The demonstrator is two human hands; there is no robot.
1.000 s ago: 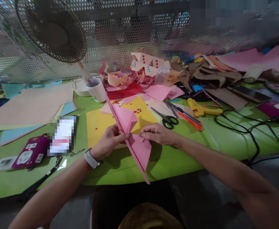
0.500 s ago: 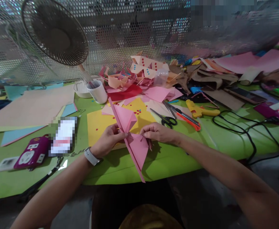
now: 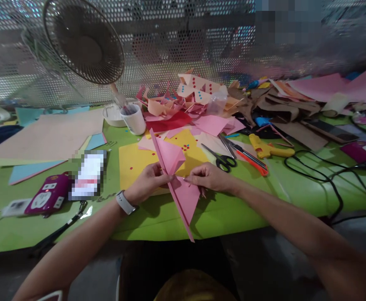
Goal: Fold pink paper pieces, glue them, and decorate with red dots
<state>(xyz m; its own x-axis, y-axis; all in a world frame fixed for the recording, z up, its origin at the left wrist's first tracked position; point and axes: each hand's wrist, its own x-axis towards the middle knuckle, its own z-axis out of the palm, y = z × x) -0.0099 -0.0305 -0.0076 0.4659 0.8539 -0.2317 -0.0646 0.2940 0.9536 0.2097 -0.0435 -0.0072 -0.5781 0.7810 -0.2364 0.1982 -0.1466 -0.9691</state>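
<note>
A folded pink paper piece [image 3: 186,200] with a long narrow edge strip is held above the table's front part, slanting from upper left to lower right. My left hand [image 3: 150,179] is closed on it near its middle, thumb on the strip. On its right side my right hand [image 3: 208,177] pinches the paper near the centre crease; those fingertips partly hide what they touch. Behind and beneath lies a yellow sheet [image 3: 128,156] with small red bits. Black-handled scissors [image 3: 223,161] rest just beyond my right hand, beside an orange cutter [image 3: 253,161].
A yellow glue gun [image 3: 267,148] and black cables [image 3: 333,184] lie to the right. Further back are a white cup [image 3: 134,119], a fan [image 3: 85,46] and heaped paper pieces [image 3: 170,104]. At left are a phone [image 3: 89,173], a purple device [image 3: 49,194] and large sheets [image 3: 45,136].
The whole view has shifted, so that table items appear a little further right. Both hands keep their hold on the pink paper, with hardly any change in its pose.
</note>
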